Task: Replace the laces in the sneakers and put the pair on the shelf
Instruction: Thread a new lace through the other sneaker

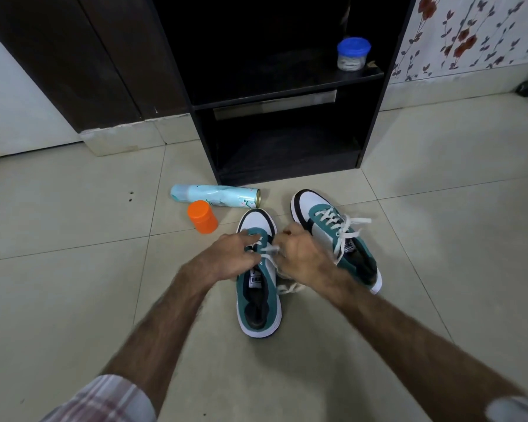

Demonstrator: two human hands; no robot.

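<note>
Head view looks down on a tiled floor (pixel 73 284) where the pair of sneakers sits just in front of a dark shelf unit (pixel 287 95). The right sneaker (pixel 317 214) is already laced in white up to the tongue, its loose ends splayed out untied; I judge that shoe nearly finished. The left sneaker (pixel 258 300) is the one in hand, with its white lace (pixel 267 254) threaded through only the lower eyelets as far as can be seen. The left hand (pixel 226 257) rests on the shoe's forefoot with fingers loosely spread, fingertips at the lace, while the right hand (pixel 299 254) is curled into a fist that seems to pinch and pull a lace end (the grip itself is hidden behind the knuckles). So lacing is perhaps past halfway, and shelving the pair is not yet done. The hands cover most of the eyelets, so the exact row reached cannot be told. A bundle of lace (pixel 288 288) lies between the shoes, partly under the right wrist; whether it is old or new is unclear.
</note>
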